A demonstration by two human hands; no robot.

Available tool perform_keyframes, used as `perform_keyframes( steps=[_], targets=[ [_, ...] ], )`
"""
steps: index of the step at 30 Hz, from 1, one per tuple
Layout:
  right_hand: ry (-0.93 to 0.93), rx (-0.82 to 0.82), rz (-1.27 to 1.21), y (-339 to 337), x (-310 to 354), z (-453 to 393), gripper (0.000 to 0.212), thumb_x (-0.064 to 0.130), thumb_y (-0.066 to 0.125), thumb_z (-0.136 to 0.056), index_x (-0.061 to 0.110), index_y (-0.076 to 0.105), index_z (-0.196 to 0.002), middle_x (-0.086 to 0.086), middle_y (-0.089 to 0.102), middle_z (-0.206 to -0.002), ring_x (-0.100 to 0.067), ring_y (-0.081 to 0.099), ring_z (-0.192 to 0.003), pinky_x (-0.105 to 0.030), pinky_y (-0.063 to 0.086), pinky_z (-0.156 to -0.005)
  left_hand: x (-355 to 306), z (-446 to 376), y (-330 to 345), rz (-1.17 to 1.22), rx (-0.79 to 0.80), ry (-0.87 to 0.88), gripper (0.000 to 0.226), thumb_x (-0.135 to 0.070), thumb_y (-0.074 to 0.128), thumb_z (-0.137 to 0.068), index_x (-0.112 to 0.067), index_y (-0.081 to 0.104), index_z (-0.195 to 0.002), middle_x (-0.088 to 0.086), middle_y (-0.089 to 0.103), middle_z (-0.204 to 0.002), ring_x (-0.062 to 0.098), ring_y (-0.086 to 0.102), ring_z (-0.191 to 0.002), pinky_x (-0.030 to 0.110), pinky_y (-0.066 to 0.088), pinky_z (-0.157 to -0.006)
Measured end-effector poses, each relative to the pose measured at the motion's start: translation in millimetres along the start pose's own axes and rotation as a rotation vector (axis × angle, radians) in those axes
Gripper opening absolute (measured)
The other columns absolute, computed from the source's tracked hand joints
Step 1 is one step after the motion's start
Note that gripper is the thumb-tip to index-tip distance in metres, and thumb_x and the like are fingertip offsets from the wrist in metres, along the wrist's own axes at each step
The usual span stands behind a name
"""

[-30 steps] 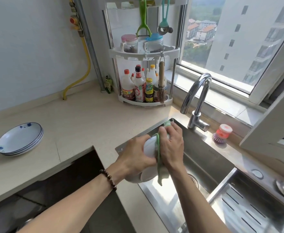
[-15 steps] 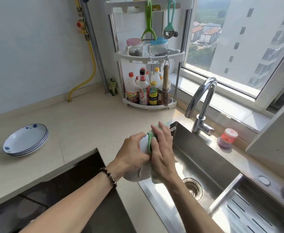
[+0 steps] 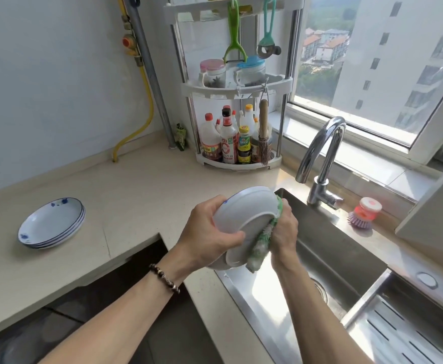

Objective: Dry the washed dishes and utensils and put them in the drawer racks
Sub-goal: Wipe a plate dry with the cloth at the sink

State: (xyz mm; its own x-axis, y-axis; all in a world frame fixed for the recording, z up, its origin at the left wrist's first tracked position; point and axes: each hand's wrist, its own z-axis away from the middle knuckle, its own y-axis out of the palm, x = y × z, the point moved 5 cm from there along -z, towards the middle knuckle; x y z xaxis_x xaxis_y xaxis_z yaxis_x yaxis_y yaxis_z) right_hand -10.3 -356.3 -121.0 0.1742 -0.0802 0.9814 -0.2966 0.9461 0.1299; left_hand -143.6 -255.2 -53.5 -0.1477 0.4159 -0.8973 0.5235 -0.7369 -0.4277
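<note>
Tilted up now, plate [image 3: 244, 214] gripped by left hand [image 3: 210, 232]; right hand [image 3: 284, 229] clutches cloth [image 3: 261, 240] beside it.

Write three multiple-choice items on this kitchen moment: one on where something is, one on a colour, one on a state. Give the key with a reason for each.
1. Where is the stack of plates?
A. In the sink
B. On the counter, left of the hands
C. On the windowsill

2. What colour is the cloth?
A. Green and white
B. Red
C. Black

3. How is the white dish held?
A. Flat on the counter
B. Tilted, by the left hand
C. Under running water

Key: 1 B, the plates sit on the counter. 2 A, green and white show beside the right hand, which grips it. 3 B, fingers curl round its tilted rim, above the sink edge.
</note>
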Motion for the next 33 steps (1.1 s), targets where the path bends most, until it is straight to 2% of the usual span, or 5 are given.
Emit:
perform_keyframes(
  steps=[11, 16, 21, 26, 33],
  targets=[
    [-0.288, 0.249, 0.191, 15.0, 28.2, -8.9, 0.065, 0.058, 0.051, -0.083, -0.005, 0.052, -0.066, -0.012, 0.054, -0.06, -0.025, 0.05, -0.055, -0.046, 0.044, -0.057, -19.1, -25.3, -1.3, -0.338, 0.329, -0.091, 0.052, -0.012, 0.086, -0.061, -0.023, 0.065, -0.107, -0.001, 0.068, -0.097, 0.019, 0.068, -0.088, 0.041, 0.061, -0.077],
    [-0.447, 0.335, 0.304, 33.6, 29.8, 22.5, 0.045, 0.043, 0.04, -0.097, 0.03, 0.061, -0.134, 0.009, 0.047, -0.147, -0.005, 0.044, -0.132, -0.031, 0.037, -0.111, -20.2, -22.9, -3.5, -0.263, 0.09, -0.07, 0.057, -0.022, 0.08, -0.059, -0.025, 0.065, -0.114, -0.004, 0.07, -0.099, 0.018, 0.069, -0.088, 0.035, 0.06, -0.076],
    [-0.109, 0.275, 0.068, 24.4, 17.0, 3.6, 0.033, 0.053, 0.039, -0.101, 0.043, 0.069, -0.108, 0.013, 0.072, -0.11, -0.019, 0.063, -0.113, -0.049, 0.048, -0.103, -29.5, -15.0, 2.8, -0.353, 0.068, -0.011, 0.052, -0.013, 0.083, -0.066, -0.021, 0.062, -0.113, -0.004, 0.065, -0.095, 0.017, 0.065, -0.085, 0.026, 0.055, -0.065],
    [-0.348, 0.384, 0.31, 38.3, 12.5, 28.3, 0.056, 0.052, 0.032, -0.1, 0.037, 0.035, -0.154, 0.011, 0.021, -0.165, -0.005, 0.019, -0.151, -0.034, 0.014, -0.123, -26.7, -18.0, -6.0, -0.366, -0.041, -0.062, 0.042, -0.017, 0.082, -0.07, -0.018, 0.059, -0.105, -0.002, 0.066, -0.094, 0.019, 0.065, -0.083, 0.023, 0.052, -0.063],
    [-0.385, 0.109, 0.352, 22.7, 31.7, 16.5, 0.054, 0.071, 0.047, -0.091, 0.027, 0.077, -0.102, -0.004, 0.055, -0.105, -0.022, 0.049, -0.106, -0.038, 0.042, -0.096, -28.8, -10.7, -4.6, -0.251, -0.087, -0.047, 0.045, -0.016, 0.084, -0.071, -0.018, 0.061, -0.11, -0.003, 0.066, -0.098, 0.017, 0.065, -0.086, 0.023, 0.054, -0.065]
  ],
)
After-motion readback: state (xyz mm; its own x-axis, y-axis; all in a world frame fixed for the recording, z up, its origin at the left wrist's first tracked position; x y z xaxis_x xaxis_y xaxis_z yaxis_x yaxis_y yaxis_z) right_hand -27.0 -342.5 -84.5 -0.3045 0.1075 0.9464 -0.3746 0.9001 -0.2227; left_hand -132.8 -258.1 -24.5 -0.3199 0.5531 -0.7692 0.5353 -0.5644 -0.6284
